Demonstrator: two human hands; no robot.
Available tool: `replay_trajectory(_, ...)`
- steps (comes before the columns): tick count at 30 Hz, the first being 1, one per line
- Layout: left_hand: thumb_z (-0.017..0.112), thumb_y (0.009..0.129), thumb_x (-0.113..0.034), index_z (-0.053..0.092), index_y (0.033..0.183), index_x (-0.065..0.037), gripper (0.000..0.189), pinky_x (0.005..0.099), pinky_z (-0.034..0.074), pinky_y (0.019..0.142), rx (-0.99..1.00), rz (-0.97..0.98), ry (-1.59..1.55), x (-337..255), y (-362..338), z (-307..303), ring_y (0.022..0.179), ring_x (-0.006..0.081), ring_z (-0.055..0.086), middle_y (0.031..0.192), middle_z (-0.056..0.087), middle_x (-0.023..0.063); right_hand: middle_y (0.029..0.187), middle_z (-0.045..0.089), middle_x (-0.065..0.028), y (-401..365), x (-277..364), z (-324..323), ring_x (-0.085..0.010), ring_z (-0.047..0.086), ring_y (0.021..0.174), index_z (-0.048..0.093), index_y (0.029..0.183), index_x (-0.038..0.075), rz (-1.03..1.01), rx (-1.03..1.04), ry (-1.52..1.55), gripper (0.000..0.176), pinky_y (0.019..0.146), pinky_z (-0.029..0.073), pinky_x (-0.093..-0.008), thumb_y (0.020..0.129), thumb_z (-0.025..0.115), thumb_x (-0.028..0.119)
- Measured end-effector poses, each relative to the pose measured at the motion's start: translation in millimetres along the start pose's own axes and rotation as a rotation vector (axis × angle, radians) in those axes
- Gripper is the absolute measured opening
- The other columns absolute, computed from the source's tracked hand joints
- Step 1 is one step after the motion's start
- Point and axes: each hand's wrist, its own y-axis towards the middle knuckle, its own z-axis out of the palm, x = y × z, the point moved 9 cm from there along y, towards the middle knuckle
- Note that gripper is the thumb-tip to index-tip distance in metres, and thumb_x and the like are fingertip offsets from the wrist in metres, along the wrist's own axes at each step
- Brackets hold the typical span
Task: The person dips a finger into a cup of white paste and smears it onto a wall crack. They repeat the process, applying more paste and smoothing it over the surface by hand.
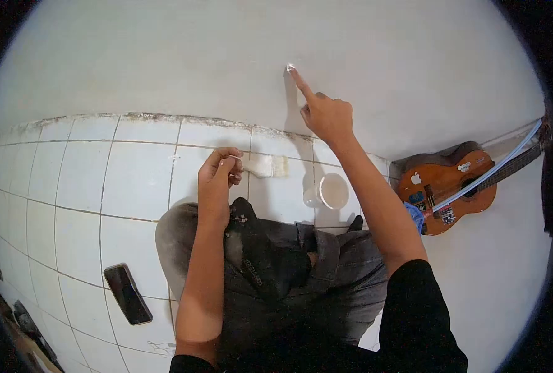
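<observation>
My right hand [329, 118] reaches up to the grey wall [164, 62]. Its index finger is stretched out with the other fingers curled in, and the tip presses a white dab [290, 66] on the wall. Low over the tiles, my left hand [220, 174] is closed, thumb against fingers. From it juts a flat paintbrush [267, 166] with white-smeared bristles pointing right; the fingers hide its handle end. White residue shows on the left fingertips. A whitish plastic cup [333, 191] stands on the floor between the brush and my right forearm, its contents hard to make out.
A phone [127, 294] lies on the white tiled floor [77, 230] at left. To the right, a small stickered guitar [447, 189] leans by the corner, with a light blue tube [475, 180] across it. Dark objects [31, 326] sit at lower left.
</observation>
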Motion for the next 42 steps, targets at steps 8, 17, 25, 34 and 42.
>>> replay_trajectory(8, 0.052, 0.093, -0.011, 0.064, 0.095, -0.006, 0.014, 0.0217, 0.039, 0.063, -0.022, -0.001, -0.01, -2, -1, 2, 0.068, 0.007, 0.046, 0.078, 0.056, -0.0006, 0.071, 0.067, -0.0064, 5, -7, 1, -0.0254, 0.064, 0.053, 0.008, 0.152, 0.047, 0.013, 0.08, 0.037, 0.087, 0.042, 0.047, -0.0383, 0.087, 0.064, 0.027)
replay_trajectory(17, 0.052, 0.092, -0.011, 0.063, 0.096, -0.005, 0.013, 0.0216, 0.039, 0.063, -0.047, -0.024, 0.006, 1, 0, 0, 0.067, 0.0074, 0.046, 0.077, 0.055, -0.0007, 0.073, 0.068, -0.0063, 0, -7, -11, -0.0238, 0.064, 0.052, 0.007, 0.152, 0.046, 0.003, 0.027, 0.168, 0.089, 0.042, 0.046, -0.0372, 0.087, 0.066, 0.03)
replay_trajectory(25, 0.051, 0.092, -0.011, 0.063, 0.096, -0.006, 0.014, 0.022, 0.039, 0.063, -0.038, -0.031, 0.015, 2, 1, 1, 0.068, 0.0075, 0.046, 0.077, 0.055, -0.0007, 0.07, 0.066, -0.0053, 9, -2, 6, -0.0234, 0.062, 0.05, 0.01, 0.152, 0.046, -0.059, 0.064, 0.05, 0.088, 0.043, 0.047, -0.0356, 0.086, 0.067, 0.029)
replay_trajectory(34, 0.05, 0.093, -0.011, 0.063, 0.096, -0.005, 0.014, 0.0227, 0.039, 0.063, -0.03, -0.037, 0.045, 1, 2, 3, 0.068, 0.0076, 0.046, 0.077, 0.054, -0.0007, 0.072, 0.067, -0.0059, 10, -11, 4, -0.0225, 0.063, 0.053, 0.01, 0.15, 0.051, -0.021, 0.083, 0.069, 0.088, 0.044, 0.049, -0.0354, 0.087, 0.067, 0.026)
replay_trajectory(42, 0.05, 0.093, -0.01, 0.064, 0.096, -0.006, 0.015, 0.0226, 0.039, 0.063, -0.033, -0.041, 0.038, 1, 1, 3, 0.068, 0.0077, 0.046, 0.077, 0.055, -0.0008, 0.067, 0.065, -0.0018, 2, -26, 0, -0.0223, 0.06, 0.047, 0.024, 0.15, 0.046, -0.003, -0.07, 0.13, 0.086, 0.041, 0.046, -0.0368, 0.079, 0.065, 0.018)
